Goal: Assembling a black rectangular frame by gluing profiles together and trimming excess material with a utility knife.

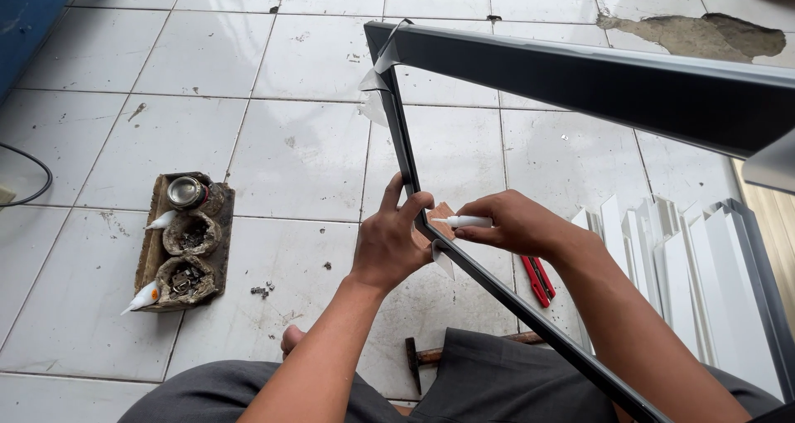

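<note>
Seen from above, a person seated on a white tiled floor (248, 141) props a large dark metal frame (580, 84) upright across the lap, likely so its side bar sits within easy reach. The left hand (389, 241) wraps that bar, fingers pressed around it to steady it. The right hand (513, 223) pinches a small white tube (465, 222), nozzle touching the bar just beside the left fingers. Below the right fingers lies a red utility knife (538, 280); a hammer (431, 358) lies nearer the knees.

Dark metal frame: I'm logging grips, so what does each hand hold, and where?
The left hand grips the dark grey metal frame on its side bar, mid-length. The right hand pinches a small white tube by its rear end.
</note>
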